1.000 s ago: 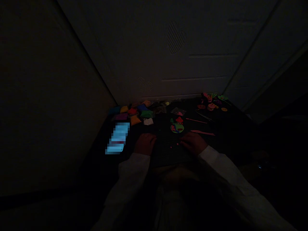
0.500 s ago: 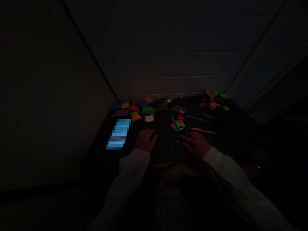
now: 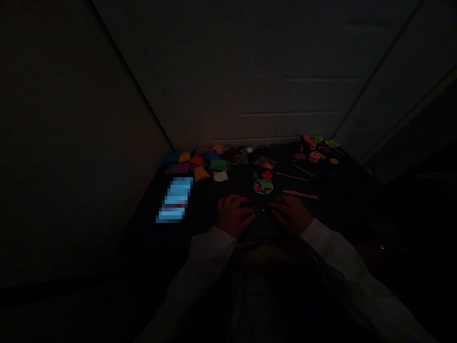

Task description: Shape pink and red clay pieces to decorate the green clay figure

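In the dim light my left hand rests low over the dark table. Its fingers are apart, and the thumb tip is at a tiny pink clay bit; contact is hard to make out. A second pink clay bit lies between my two hands. To its right, my right hand has its fingers stretched toward that bit and holds nothing I can see. Just beyond both hands sits a round green clay piece bearing a red-roofed shape, a blue strip and pink parts.
Several coloured clay packets line the back left. A glowing phone lies at left. Two pink modelling tools and scissors are at right. Finished clay figures stand at the back right, before a pale panel wall.
My left hand has moved right, toward the pink bits, and its fingers have spread. My right hand stays nearly in place. The view has shifted slightly.
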`<state>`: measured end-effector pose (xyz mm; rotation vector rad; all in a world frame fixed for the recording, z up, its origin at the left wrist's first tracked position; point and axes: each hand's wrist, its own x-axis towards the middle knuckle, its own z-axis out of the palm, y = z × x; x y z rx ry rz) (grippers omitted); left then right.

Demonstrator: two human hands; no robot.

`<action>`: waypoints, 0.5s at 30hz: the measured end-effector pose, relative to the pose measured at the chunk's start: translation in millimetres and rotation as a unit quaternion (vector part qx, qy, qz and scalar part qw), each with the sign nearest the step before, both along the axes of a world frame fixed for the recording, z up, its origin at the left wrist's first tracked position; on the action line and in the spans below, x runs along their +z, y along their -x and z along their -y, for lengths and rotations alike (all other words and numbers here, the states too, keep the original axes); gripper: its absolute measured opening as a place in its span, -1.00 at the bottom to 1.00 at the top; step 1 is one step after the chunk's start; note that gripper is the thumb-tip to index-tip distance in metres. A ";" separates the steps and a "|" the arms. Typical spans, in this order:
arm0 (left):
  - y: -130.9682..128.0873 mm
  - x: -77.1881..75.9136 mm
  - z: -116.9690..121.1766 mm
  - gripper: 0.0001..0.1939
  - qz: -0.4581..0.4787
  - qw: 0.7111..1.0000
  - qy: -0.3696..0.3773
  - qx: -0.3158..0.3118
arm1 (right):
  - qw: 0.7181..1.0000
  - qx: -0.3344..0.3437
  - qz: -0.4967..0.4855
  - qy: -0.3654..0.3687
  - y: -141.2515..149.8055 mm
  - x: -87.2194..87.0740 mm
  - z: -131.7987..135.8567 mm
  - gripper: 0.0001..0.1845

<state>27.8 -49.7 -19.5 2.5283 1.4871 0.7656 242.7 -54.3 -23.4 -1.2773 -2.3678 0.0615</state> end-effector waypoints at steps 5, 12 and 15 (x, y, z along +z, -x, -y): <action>-0.9 -0.8 -3.0 -0.89 0.002 1.000 0.011 0.006 | 1.000 -0.006 -0.013 0.002 0.5 -1.0 -1.0 -0.68; 15.5 -3.5 -4.4 -0.85 -0.003 0.999 -0.014 0.045 | 1.000 -0.009 0.012 -0.009 15.4 5.2 1.0 -0.71; 18.0 -5.4 -4.9 -0.84 -0.009 0.999 -0.014 0.035 | 1.000 -0.009 0.027 -0.009 20.2 5.6 -1.8 -0.75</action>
